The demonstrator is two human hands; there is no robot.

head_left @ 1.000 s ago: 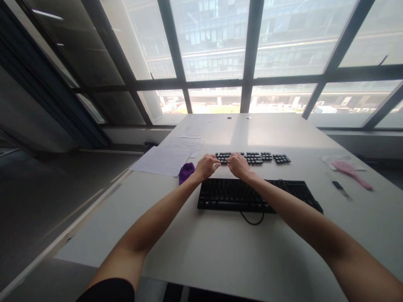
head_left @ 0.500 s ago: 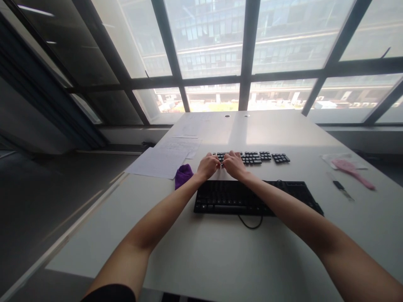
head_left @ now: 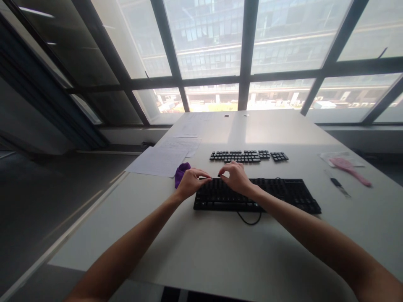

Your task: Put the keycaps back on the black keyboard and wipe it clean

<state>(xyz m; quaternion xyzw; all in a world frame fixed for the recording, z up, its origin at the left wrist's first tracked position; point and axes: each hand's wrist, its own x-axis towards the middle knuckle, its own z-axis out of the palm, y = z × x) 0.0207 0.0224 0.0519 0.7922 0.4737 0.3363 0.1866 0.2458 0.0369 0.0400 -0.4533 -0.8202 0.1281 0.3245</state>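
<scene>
1. The left hand is held loosely curled, with nothing seen in it, over the keyboard's far-left edge.
2. The right hand is pinched beside it; what it holds cannot be told.
3. Keycaps are laid in rows just beyond.

Loose keycaps lie behind the keyboard; cloth left, brush right.

We note keyboard matt black plastic; keycaps alike. Table smooth, white, faint sheen. Sheets paper. Purple cloth soft, matt. Brush pink plastic.
</scene>
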